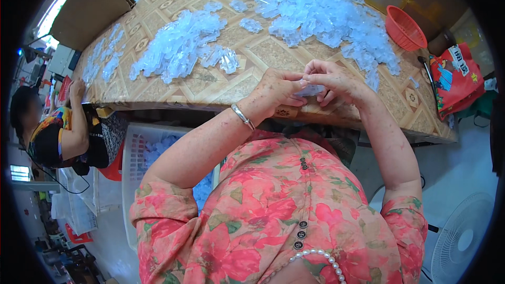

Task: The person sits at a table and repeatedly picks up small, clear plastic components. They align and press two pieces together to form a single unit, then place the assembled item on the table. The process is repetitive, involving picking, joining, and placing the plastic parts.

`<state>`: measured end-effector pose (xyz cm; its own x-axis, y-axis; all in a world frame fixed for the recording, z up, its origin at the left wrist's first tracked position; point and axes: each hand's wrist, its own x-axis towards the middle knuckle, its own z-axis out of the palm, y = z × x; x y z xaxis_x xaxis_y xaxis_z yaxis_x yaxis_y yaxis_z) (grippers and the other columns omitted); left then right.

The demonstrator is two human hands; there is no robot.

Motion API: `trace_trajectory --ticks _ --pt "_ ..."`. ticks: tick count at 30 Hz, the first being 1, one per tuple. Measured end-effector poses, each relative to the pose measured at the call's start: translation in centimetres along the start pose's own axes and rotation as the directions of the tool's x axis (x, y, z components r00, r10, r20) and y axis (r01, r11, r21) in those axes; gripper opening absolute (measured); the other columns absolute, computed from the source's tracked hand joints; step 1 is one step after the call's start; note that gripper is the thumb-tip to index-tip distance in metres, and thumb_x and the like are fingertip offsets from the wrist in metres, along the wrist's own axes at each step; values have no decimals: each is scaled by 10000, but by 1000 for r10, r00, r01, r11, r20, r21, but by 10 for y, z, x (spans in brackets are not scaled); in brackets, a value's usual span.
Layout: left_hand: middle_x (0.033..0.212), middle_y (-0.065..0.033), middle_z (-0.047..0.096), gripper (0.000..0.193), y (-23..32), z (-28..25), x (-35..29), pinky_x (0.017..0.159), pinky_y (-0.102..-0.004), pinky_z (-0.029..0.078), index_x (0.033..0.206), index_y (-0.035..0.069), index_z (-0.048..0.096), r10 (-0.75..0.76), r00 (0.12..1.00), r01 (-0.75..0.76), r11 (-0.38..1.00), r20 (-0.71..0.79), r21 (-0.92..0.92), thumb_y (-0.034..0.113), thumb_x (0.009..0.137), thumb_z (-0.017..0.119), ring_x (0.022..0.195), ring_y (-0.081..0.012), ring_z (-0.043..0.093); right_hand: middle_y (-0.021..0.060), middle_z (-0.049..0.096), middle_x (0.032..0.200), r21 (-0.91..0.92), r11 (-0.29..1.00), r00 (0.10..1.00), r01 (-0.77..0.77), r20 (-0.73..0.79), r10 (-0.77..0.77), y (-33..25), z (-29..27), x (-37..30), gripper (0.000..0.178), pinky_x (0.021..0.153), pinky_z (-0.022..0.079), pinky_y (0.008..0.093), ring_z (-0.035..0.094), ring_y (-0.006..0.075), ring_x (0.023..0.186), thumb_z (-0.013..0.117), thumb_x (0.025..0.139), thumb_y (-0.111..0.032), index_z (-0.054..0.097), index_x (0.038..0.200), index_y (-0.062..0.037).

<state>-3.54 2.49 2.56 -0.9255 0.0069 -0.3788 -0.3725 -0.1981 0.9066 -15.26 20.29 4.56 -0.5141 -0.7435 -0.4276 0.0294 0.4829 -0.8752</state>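
Left hand (pixel 278 92) and right hand (pixel 339 84) together, fingertips pinching a clear piece (pixel 311 91) over the table (pixel 231 88) edge. Slick plastic, light pinch: could slip and drop off the front.

We hold a small, translucent, pale-blue plastic piece (pixel 311 91) near the front edge of the table (pixel 265 55); it is partly covered, so we cannot make out its full shape. Farther back, we have similar glossy pieces lying loose and overlapping, in a broad heap (pixel 326 13) and, to its left, a smaller heap (pixel 181 42).
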Motion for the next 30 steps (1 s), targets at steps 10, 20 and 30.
trace_trajectory --ticks 10,20,30 --pt "1251 -219 675 439 4 -8 -18 830 -333 651 1408 16 600 -28 998 33 996 55 -78 318 1106 499 1002 -259 750 77 705 1019 217 976 998 38 -53 -27 19 0 -9 415 508 560 247 712 118 689 602 1024 -442 610 1236 -85" --pt "992 -120 761 410 5 -14 -6 683 -259 628 1330 27 659 24 998 -39 969 63 245 217 978 749 802 -122 739 39 679 843 -7 1000 999 -2 -32 1 5 7 -4 386 485 542 252 662 95 643 705 977 -431 638 1067 -61" --pt "843 -79 748 243 21 -6 -1 612 -271 583 1161 -14 726 81 995 -96 902 54 422 80 938 745 721 -113 715 30 652 857 1 996 992 -89 91 88 -15 0 -1 278 508 539 262 650 103 634 662 1002 -323 569 1060 -68"
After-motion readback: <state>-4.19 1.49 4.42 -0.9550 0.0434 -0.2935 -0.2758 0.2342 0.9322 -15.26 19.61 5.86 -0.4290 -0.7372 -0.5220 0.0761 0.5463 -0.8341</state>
